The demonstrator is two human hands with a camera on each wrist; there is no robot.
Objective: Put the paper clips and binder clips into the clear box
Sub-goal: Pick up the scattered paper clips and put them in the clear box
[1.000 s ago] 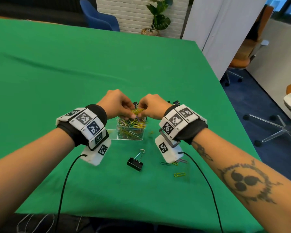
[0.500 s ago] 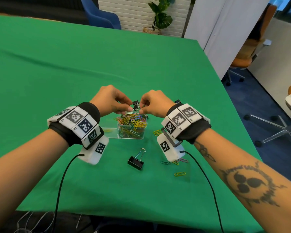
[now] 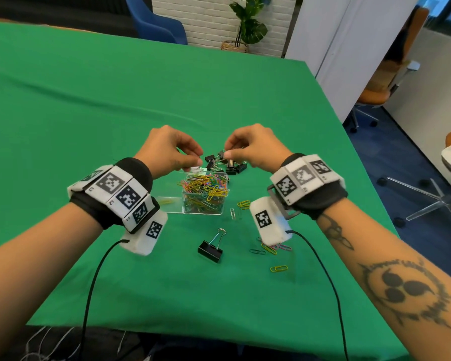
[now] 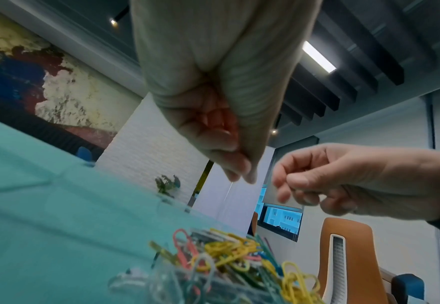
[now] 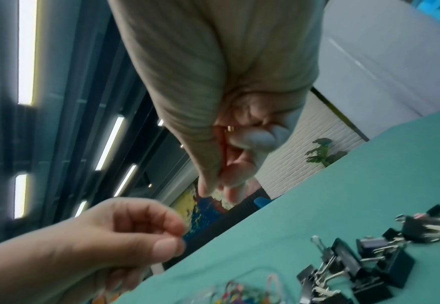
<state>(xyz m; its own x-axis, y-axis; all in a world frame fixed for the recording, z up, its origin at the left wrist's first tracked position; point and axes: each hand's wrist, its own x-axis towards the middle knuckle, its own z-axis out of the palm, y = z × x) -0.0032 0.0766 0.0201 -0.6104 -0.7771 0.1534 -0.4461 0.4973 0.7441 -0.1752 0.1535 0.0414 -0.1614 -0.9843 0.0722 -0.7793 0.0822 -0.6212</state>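
Observation:
The clear box (image 3: 203,207) stands mid-table, heaped over its rim with coloured paper clips (image 3: 206,187), which also show in the left wrist view (image 4: 229,257). My left hand (image 3: 197,160) and right hand (image 3: 227,153) hover just above it, a little apart, each with thumb and fingers pinched. Between them hangs a small clear sheet (image 4: 283,197), very hard to see, held at its top by both hands. A pile of black binder clips (image 3: 227,164) lies just behind the box. One more binder clip (image 3: 211,250) lies in front of it.
Loose paper clips lie right of the box (image 3: 244,204) and nearer me (image 3: 270,248), with a yellow one (image 3: 278,268) closest. A flat clear panel (image 3: 167,204) lies against the box's left side. The green cloth (image 3: 115,113) ends at the right edge; office chairs stand beyond.
A second ago both hands pinched yellow paper clips low over the box. They have since risen and drawn apart, and those clips now lie on the heap.

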